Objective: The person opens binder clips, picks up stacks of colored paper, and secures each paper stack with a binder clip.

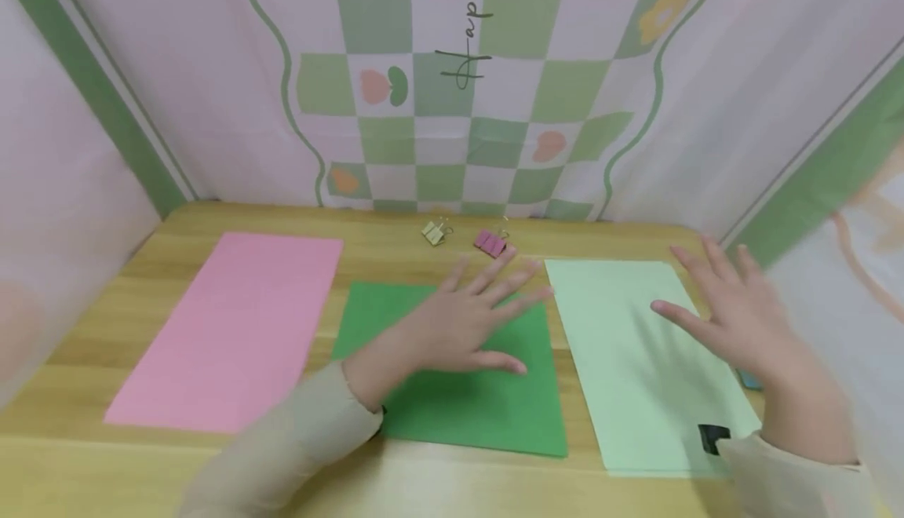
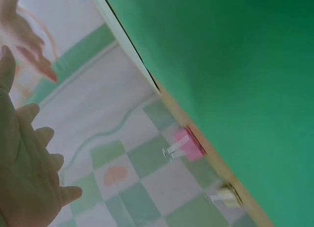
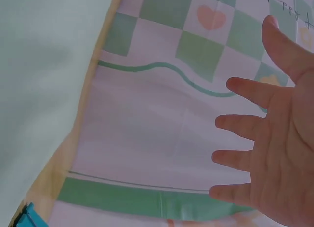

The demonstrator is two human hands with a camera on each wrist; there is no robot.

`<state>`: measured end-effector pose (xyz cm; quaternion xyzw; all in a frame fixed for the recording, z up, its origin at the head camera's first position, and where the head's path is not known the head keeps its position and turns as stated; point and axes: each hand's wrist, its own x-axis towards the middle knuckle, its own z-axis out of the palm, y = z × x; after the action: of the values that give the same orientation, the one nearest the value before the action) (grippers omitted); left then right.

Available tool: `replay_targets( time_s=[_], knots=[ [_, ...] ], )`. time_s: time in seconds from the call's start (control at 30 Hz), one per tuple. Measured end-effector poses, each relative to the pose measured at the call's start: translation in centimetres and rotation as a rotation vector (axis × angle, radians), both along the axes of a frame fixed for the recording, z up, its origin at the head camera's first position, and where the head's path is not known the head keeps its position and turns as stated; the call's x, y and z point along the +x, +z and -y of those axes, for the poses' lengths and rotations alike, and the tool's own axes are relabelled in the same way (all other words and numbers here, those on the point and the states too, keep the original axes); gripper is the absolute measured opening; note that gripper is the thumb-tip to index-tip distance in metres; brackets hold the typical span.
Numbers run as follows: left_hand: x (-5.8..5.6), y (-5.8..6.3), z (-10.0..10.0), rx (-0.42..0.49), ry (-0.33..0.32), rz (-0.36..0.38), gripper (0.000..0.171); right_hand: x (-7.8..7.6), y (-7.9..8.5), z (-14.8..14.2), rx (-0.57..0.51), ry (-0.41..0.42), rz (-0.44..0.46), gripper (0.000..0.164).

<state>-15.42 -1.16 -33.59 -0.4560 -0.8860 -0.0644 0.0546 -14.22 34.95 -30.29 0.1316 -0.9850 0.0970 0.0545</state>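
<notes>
L grip point(image 1: 459, 323) over grn sheet point(image 1: 487, 420), R grip point(image 1: 741, 323) (splayed) nr mint sheet point(image 1: 607, 345).

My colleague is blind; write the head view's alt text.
Spread left hand hovers over green paper, spread right hand near mint paper. Pink paper lies left on the wooden table, a yellow binder clip and a pink binder clip behind.

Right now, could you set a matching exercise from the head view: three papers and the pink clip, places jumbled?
1. pink paper
2. dark green paper
3. pale green paper
4. pink clip

A. beside the yellow clip
B. rightmost of the papers
C. leftmost of the papers
D. between the other papers

Pairs: 1-C; 2-D; 3-B; 4-A
</notes>
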Motion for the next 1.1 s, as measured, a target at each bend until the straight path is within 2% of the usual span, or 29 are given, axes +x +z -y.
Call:
replay_targets(
  time_s=[0.23, 0.4, 0.6, 0.83, 1.1],
  knots=[
    [0.2, 0.0, -2.6, -0.064, -0.033, -0.003, 0.091, -0.1, 0.5, -0.9, -0.057, 0.006, 0.010, 0.078],
    [0.2, -0.5, -3.8, -0.112, -0.051, -0.014, 0.091, -0.1, 0.3, -2.4, -0.082, 0.016, -0.004, 0.075],
    [0.5, -0.8, -4.9, -0.117, -0.067, 0.025, 0.091, 0.3, 0.0, -4.3, -0.087, 0.002, -0.013, 0.071],
    [0.9, -0.8, -6.0, -0.168, -0.064, 0.021, 0.087, 0.7, -0.1, -5.5, -0.083, -0.039, 0.016, 0.073],
    [1.4, -1.1, -7.2, -0.157, -0.043, 0.088, 0.082, 1.0, -0.7, -7.3, -0.100, -0.040, 0.020, 0.069]
  ],
)
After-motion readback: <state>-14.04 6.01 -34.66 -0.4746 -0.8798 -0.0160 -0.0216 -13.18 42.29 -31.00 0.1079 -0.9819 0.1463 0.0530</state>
